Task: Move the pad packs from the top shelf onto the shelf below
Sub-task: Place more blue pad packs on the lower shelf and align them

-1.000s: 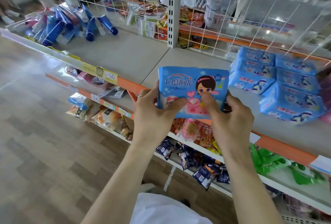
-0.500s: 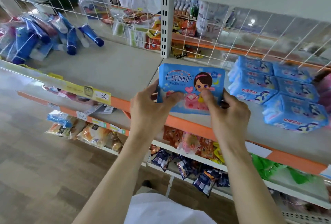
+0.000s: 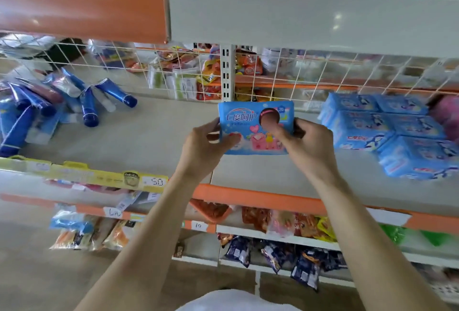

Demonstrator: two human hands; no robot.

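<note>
The left hand (image 3: 201,148) and right hand (image 3: 310,146) pinch the pack (image 3: 248,122) by its ends, thumbs across its front, having carried it inward past the lip (image 3: 248,197) and over the shelf (image 3: 154,136), with the stack (image 3: 387,127) right of the fingers, so set-down looks next.

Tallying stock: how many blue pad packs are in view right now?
7. One pad pack is gripped by the left hand and right hand above the shelf; six form a pile at its right end, three rows of two. Others may be hidden beneath.
</note>
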